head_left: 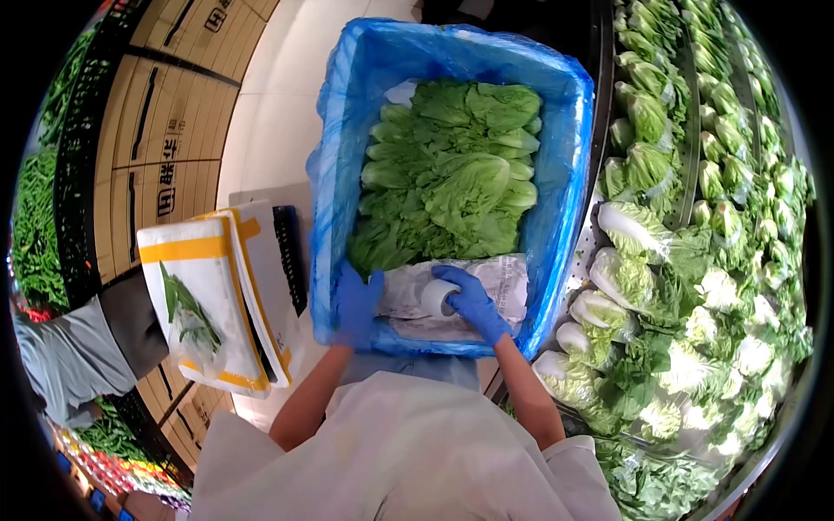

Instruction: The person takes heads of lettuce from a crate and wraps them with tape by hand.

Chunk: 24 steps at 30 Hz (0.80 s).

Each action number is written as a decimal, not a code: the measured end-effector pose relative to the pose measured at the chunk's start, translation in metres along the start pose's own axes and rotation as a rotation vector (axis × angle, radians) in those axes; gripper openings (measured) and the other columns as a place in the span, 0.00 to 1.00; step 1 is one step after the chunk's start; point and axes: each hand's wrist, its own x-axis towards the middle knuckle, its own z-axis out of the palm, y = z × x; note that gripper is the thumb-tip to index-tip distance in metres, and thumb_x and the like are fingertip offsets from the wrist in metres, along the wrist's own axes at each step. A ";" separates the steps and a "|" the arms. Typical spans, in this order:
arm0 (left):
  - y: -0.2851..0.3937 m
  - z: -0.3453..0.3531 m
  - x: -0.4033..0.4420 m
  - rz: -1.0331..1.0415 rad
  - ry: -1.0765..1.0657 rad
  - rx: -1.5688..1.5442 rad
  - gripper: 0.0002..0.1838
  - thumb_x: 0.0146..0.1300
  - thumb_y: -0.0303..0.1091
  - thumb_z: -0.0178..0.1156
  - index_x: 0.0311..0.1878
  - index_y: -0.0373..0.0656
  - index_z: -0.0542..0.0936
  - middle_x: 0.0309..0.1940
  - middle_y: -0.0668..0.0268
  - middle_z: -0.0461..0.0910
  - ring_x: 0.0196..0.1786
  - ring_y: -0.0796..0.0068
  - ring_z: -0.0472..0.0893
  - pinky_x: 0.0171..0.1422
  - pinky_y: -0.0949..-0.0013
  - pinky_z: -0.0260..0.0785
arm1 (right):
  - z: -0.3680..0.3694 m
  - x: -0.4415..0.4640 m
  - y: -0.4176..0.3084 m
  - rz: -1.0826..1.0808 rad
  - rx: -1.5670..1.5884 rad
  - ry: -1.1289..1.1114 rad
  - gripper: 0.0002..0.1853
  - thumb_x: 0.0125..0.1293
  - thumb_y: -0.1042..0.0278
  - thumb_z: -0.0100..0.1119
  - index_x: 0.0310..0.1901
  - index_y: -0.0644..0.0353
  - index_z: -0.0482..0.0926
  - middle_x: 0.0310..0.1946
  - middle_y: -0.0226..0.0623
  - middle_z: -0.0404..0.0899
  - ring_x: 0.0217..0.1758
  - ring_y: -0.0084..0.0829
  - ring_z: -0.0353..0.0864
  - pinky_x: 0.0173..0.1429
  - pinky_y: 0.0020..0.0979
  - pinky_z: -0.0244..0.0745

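A crate lined with blue plastic (560, 182) stands in front of me, with rows of green leafy lettuce (465, 182) inside. Across its near end lies a crumpled sheet of printed paper (508, 282). My right hand (473, 304), in a blue glove, is closed around a white roll of tape (437, 297) above that paper. At the paper's left edge, beside the lettuce, is my left hand (356, 304), also gloved in blue, with its fingers apart and nothing visible in them.
White foam boxes with yellow tape (187, 252) stand at left, a bagged green vegetable (193, 317) on top. Displays of cabbages (638, 234) line the right. Cardboard panels (143, 122) and another person's sleeve (74, 356) are on the left.
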 end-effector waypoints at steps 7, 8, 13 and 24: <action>0.154 -0.015 0.039 0.646 -0.281 -0.373 0.43 0.49 0.52 0.64 0.62 0.36 0.60 0.58 0.45 0.64 0.60 0.51 0.66 0.61 0.56 0.59 | -0.020 -0.029 -0.031 0.063 0.557 0.677 0.31 0.54 0.59 0.66 0.55 0.65 0.66 0.46 0.36 0.74 0.47 0.28 0.74 0.50 0.29 0.72; 0.180 -0.004 0.053 0.772 -0.172 -0.245 0.45 0.47 0.53 0.64 0.63 0.38 0.58 0.58 0.45 0.63 0.59 0.49 0.66 0.60 0.54 0.60 | -0.026 -0.029 -0.039 0.065 0.517 0.754 0.32 0.53 0.57 0.66 0.56 0.65 0.66 0.46 0.35 0.74 0.47 0.28 0.74 0.50 0.29 0.72; 0.240 0.046 0.087 0.647 -0.509 0.417 0.52 0.41 0.51 0.67 0.65 0.35 0.52 0.59 0.42 0.60 0.60 0.39 0.62 0.65 0.53 0.55 | -0.037 -0.049 -0.065 0.076 0.466 0.976 0.23 0.55 0.68 0.58 0.53 0.68 0.69 0.43 0.36 0.75 0.45 0.26 0.74 0.48 0.26 0.71; 0.154 -0.061 0.066 0.090 -1.034 -0.942 0.38 0.50 0.26 0.58 0.66 0.39 0.55 0.58 0.61 0.66 0.57 0.70 0.70 0.59 0.70 0.64 | -0.074 -0.056 -0.126 -0.039 1.179 0.685 0.12 0.63 0.69 0.48 0.43 0.69 0.74 0.43 0.43 0.78 0.34 0.27 0.78 0.41 0.25 0.75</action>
